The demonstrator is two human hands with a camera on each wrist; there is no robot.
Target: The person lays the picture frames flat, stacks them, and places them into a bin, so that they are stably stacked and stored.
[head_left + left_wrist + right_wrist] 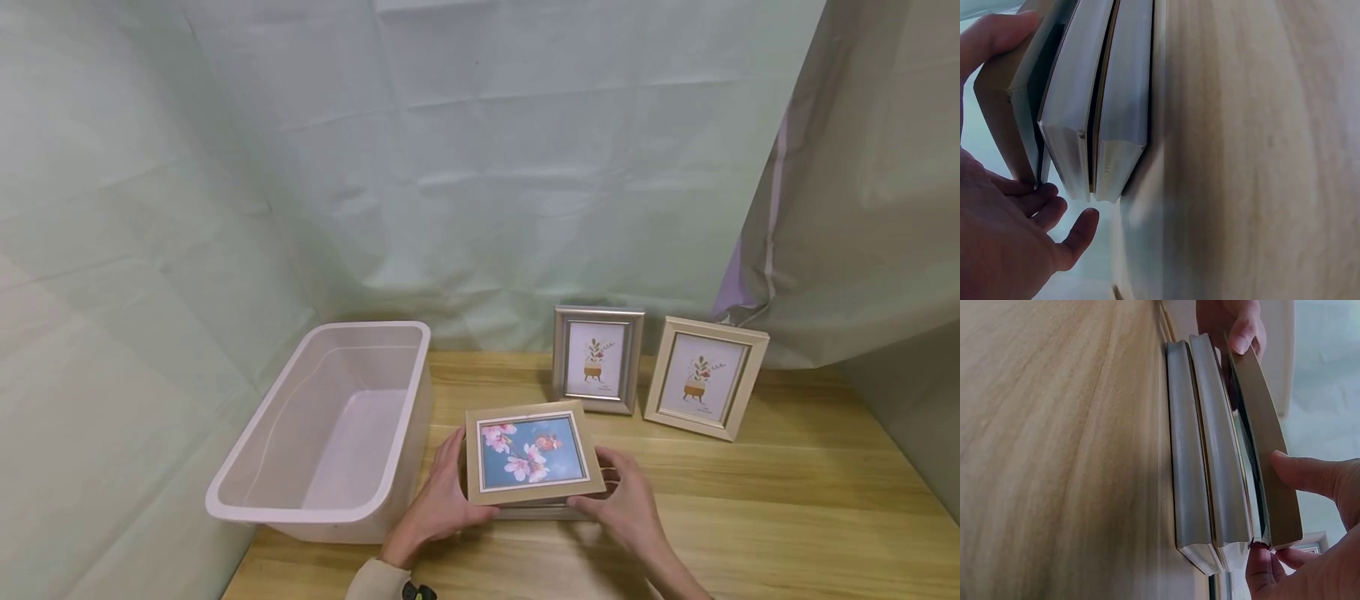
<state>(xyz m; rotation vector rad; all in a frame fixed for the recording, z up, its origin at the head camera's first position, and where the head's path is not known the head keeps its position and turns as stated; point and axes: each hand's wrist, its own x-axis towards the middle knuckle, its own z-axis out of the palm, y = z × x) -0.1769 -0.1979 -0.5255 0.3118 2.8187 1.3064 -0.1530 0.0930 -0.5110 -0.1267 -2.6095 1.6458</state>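
Note:
A gold photo frame (534, 452) with a pink-blossom picture lies face up above two stacked silver frames. My left hand (442, 502) grips its left end, with the thumb on the near edge. On its right end my right hand (628, 504) holds it, thumb at the near side and fingers beneath. In the right wrist view a narrow gap shows between the gold frame (1266, 440) and the upper silver frame (1222, 450). The lower silver frame (1188, 450) rests on the table. The left wrist view shows the gold frame (1007, 94) tilted slightly off the stack.
A deep white plastic bin (408, 467) stands left of the stack. Behind the stack, a silver frame (635, 358) and a cream frame (742, 387) stand upright with plant pictures. The wooden table (810, 492) extends right; pale curtains (487, 183) hang behind.

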